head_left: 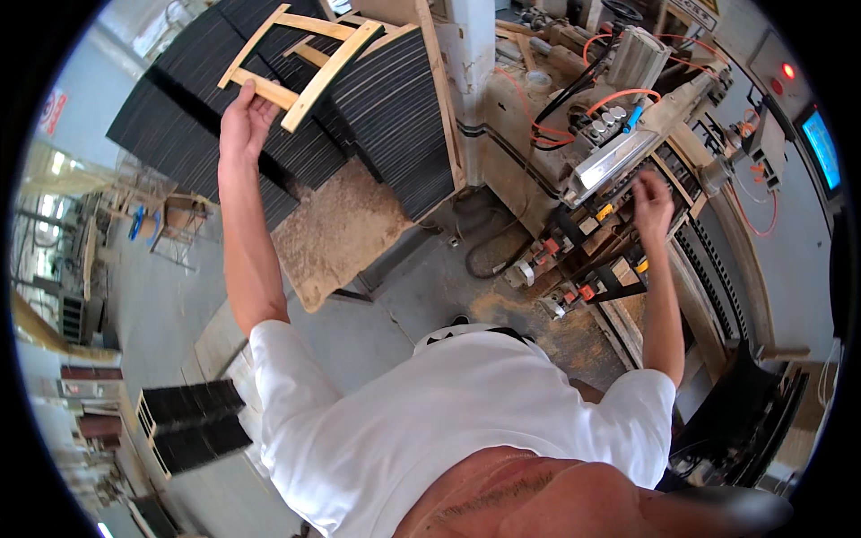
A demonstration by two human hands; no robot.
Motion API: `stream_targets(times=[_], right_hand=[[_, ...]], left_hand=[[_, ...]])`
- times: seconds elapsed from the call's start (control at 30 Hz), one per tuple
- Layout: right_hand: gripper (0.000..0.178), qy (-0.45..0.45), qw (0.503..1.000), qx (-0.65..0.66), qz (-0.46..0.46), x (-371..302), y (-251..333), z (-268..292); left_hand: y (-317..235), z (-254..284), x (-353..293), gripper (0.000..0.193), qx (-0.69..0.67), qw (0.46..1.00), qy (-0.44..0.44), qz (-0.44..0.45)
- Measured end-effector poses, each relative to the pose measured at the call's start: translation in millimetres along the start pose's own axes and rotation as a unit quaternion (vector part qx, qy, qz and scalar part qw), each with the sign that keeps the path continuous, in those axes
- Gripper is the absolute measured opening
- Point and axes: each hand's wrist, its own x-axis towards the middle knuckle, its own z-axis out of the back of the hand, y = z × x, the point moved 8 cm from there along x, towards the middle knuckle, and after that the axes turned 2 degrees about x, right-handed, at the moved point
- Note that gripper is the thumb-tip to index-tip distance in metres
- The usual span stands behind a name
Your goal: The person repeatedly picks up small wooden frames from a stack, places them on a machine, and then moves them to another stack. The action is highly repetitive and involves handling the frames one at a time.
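Note:
My left hand (247, 125) is raised at the upper left, its fingers closed round one crossbar of a light wooden frame (334, 75). The frame has two gently curved side rails joined by crossbars, with a dark edge along the rails. Behind it rise tall stacks of dark-edged curved pieces (399, 108). At the right, my right hand (654, 208) reaches in at a machine (614, 166) with a shiny metal bar, its fingers curled close to the wooden and metal parts below that bar. Whatever those fingers may hold cannot be made out.
A dusty wooden board (336, 238) lies below the stacks. Clamps with red and yellow parts (547, 251) stick out from the machine, with orange air hoses (623, 94) above. A lit blue screen (820, 148) stands far right. Another dark stack (197, 426) is at the lower left.

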Motion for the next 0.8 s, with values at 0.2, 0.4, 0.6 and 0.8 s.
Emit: stream_targets(times=[0.2, 0.4, 0.6, 0.8], right_hand=[[0.016, 0.064, 0.990, -0.026, -0.124, -114, 10, -52], [0.023, 0.004, 0.957, 0.033, -0.288, -205, -63, -23], [0.022, -0.029, 0.973, -0.052, -0.225, -205, -21, 35], [0.025, 0.010, 0.926, -0.377, -0.003, -143, 143, 162]], left_hand=[[54, -9, 102, 0.029, 0.103, 0.988, 0.053, 0.104], [45, -42, 89, 0.050, 0.388, 0.918, -0.007, 0.075], [-41, -83, 15, 0.034, 0.373, 0.895, -0.106, -0.218], [27, -171, -140, 0.046, 0.198, 0.920, 0.060, -0.334]])
